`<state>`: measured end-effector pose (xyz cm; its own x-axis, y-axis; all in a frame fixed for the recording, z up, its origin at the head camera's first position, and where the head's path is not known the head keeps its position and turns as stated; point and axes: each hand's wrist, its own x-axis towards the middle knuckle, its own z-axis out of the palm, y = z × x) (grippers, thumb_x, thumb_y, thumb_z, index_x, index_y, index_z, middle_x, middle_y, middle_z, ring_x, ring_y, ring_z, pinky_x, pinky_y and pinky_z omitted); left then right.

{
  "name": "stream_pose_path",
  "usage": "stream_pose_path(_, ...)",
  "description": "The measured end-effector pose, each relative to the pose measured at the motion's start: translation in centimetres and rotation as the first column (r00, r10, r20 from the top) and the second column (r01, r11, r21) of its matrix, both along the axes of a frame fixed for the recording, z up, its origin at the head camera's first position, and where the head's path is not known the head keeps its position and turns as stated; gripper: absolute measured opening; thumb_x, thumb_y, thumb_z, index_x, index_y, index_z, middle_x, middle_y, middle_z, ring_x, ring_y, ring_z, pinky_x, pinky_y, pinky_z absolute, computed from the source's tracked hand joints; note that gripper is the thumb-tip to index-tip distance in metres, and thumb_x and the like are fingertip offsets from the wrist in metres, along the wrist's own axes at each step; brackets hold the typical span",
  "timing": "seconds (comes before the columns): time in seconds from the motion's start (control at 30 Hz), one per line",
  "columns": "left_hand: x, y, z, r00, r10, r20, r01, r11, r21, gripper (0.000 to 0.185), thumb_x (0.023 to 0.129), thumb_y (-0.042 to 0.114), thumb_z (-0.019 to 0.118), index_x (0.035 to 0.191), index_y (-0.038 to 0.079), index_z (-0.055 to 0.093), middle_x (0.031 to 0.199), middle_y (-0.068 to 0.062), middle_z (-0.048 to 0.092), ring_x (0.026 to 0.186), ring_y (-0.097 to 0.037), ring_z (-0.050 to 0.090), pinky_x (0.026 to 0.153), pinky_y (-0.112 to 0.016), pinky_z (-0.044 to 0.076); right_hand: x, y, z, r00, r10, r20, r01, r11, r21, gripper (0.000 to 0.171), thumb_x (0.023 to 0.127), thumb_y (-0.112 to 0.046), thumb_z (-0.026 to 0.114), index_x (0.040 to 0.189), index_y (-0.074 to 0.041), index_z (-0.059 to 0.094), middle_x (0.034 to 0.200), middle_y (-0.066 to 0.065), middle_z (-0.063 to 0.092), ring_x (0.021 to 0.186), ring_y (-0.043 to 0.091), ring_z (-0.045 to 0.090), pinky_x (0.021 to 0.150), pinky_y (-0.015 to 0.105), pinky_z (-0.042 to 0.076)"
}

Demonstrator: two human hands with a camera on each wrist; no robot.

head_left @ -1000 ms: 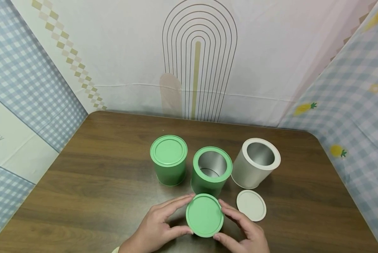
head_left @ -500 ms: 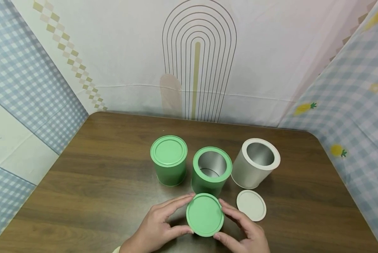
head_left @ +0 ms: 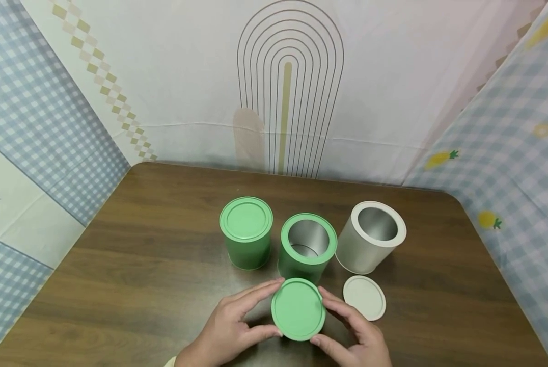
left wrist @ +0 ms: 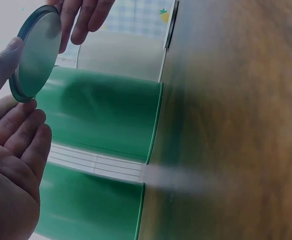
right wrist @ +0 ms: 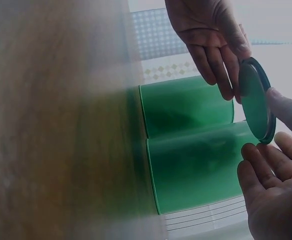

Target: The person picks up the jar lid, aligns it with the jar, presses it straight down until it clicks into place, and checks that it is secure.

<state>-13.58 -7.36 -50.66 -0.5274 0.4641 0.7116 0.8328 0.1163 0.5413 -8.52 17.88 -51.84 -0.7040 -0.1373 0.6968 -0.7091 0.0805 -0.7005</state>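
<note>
Grip check: it's a two-handed one, both hands pinching the same round green lid (head_left: 299, 309) by its rim. Left hand (head_left: 228, 326) has its thumb on the near-left edge and forefinger on the far-left edge, and the right hand (head_left: 358, 331) pretty much mirrors that on the other side. Both wrist views show the remaining fingers loosely bent below the rim. The lid sits up in the air between them, off the desk (head_left: 141, 255) and roughly level.

Right past the lid is an open green can (head_left: 300, 266), upright, with a bare metal inside. From the head view the lid covers the lower front of that can, but I can't tell if they actually touch. Just left of it, with a small gap, stands a closed green can (head_left: 248, 247) with its lid on.

Over on the other side there's an open white can (head_left: 361, 252), also upright, just beside the open green one; can't tell whether those two touch. A white lid (head_left: 364, 298) lies flat in front of it, near the right hand.

Farther out, a pale printed cloth (head_left: 187, 76) with arches hangs behind the desk, and blue gingham (head_left: 49, 102) shows at both sides.
</note>
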Motion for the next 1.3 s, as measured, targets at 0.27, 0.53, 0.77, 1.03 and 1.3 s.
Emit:
stream_pose_path(0.27,0.0,0.1,0.3,1.0,0.018,-0.005,-0.019,1.0,-0.006,0.071,0.081,0.028,0.084,0.139,-0.001,0.056,0.138,-0.012,0.062,0.123,-0.023,0.062,0.102,-0.024,0.047,0.1,0.0,0.6,1.0,-0.012,0.015,0.012,1.0,0.011,0.067,0.059,0.025,0.082,0.121,0.015,0.059,0.132,0.028,0.06,0.128,0.021,0.058,0.102,0.024,0.047)
stream_pose_path(0.53,0.2,0.1,0.5,1.0,0.02,0.01,-0.019,1.0,-0.02,0.071,0.081,0.027,0.083,0.14,0.0,0.055,0.139,-0.012,0.061,0.124,-0.022,0.061,0.102,-0.024,0.048,0.4,0.1,0.8,0.999,-0.034,0.034,0.033,0.999,0.035,0.067,0.06,0.024,0.083,0.122,0.013,0.06,0.133,0.026,0.061,0.128,0.02,0.058,0.101,0.023,0.048)
stream_pose_path(0.77,0.4,0.1,0.8,1.0,0.025,0.013,-0.024,0.999,-0.022,0.071,0.081,0.027,0.083,0.141,0.001,0.055,0.139,-0.011,0.061,0.124,-0.022,0.061,0.102,-0.023,0.047,0.5,0.1,1.1,0.998,-0.056,0.034,0.054,0.997,0.054,0.066,0.061,0.021,0.084,0.122,0.012,0.061,0.132,0.026,0.061,0.128,0.02,0.058,0.101,0.023,0.048)
stream_pose_path(1.03,0.3,0.3,1.1,0.999,0.044,-0.003,-0.044,0.999,-0.025,0.069,0.082,0.029,0.082,0.14,0.001,0.056,0.138,-0.011,0.062,0.123,-0.021,0.062,0.101,-0.023,0.048,0.0,0.2,1.2,1.0,0.003,-0.009,-0.003,1.0,0.011,0.063,0.063,0.019,0.084,0.121,0.016,0.059,0.131,0.03,0.06,0.129,0.024,0.057,0.103,0.027,0.048)
stream_pose_path(1.3,0.4,0.3,1.2,0.999,0.039,-0.007,-0.039,0.999,-0.014,0.069,0.082,0.028,0.083,0.139,0.0,0.057,0.137,-0.012,0.062,0.123,-0.022,0.062,0.101,-0.024,0.048,0.1,0.2,1.4,1.0,0.012,-0.012,-0.012,1.0,0.01,0.062,0.063,0.019,0.084,0.12,0.017,0.059,0.132,0.029,0.06,0.13,0.023,0.057,0.103,0.027,0.048)
